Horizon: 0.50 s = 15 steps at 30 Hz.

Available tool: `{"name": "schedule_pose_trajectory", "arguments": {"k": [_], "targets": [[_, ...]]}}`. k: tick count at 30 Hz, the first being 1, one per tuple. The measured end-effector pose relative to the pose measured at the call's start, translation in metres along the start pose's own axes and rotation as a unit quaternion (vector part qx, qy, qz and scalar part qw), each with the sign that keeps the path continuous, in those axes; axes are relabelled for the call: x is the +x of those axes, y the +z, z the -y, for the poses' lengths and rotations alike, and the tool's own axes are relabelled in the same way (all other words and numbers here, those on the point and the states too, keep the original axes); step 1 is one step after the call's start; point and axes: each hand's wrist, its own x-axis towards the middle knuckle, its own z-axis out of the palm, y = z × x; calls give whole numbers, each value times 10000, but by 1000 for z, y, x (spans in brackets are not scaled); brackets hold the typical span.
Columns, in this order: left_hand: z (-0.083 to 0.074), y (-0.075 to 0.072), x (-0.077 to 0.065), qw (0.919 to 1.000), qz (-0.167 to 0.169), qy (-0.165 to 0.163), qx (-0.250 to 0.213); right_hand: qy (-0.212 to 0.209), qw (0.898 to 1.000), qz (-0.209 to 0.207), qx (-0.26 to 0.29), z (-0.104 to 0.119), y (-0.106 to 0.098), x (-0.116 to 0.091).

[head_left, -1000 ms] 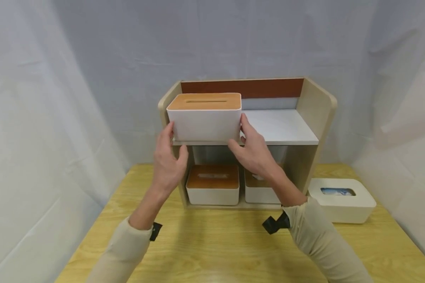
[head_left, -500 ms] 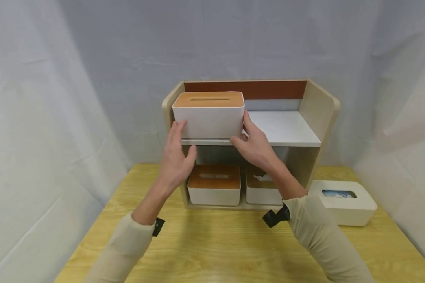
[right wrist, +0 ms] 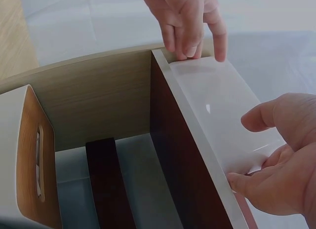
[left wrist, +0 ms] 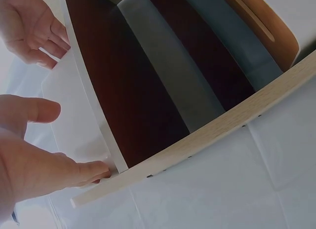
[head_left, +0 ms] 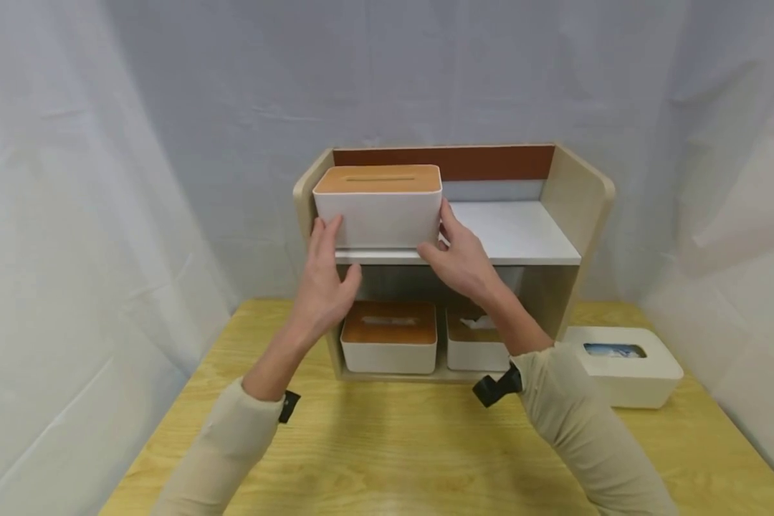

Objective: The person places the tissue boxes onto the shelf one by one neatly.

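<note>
A white tissue box [head_left: 377, 218] with a slotted wooden lid [head_left: 377, 179] sits on the upper left of a small two-tier shelf unit [head_left: 580, 193]. In the head view, my left hand [head_left: 325, 294] touches its lower left front with extended fingers, thumb apart. My right hand [head_left: 461, 261] lies at the box's right side, fingers along that side and thumb near the lower front corner. From the right wrist, the left hand [right wrist: 190, 21] and right hand [right wrist: 281, 165] show at opposite ends of the white box [right wrist: 217, 105]. The left wrist view shows my left fingertips [left wrist: 96, 171] by the side panel.
Below, a tissue box with a brown lid [head_left: 390, 337] stands on the left and another lidded tissue box [head_left: 474, 351] on the right, partly behind my right arm. A cream tissue box [head_left: 626, 369] stands on the wooden table [head_left: 393, 444], right of the unit. White sheeting surrounds everything.
The white tissue box has slid slightly back on the upper shelf, with a strip of shelf edge now showing before it. My left fingers have shifted from its left side onto its front.
</note>
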Motion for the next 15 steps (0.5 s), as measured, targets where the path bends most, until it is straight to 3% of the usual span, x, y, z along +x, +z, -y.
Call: {"name": "schedule_pose_trajectory", "arguments": {"k": [8, 15], "targets": [[3, -8, -2, 9998, 47, 184, -26, -78, 9996, -72, 264, 3, 2, 2], [2, -12, -22, 9997, -14, 116, -201, -286, 9993, -102, 204, 1, 6, -22]]}}
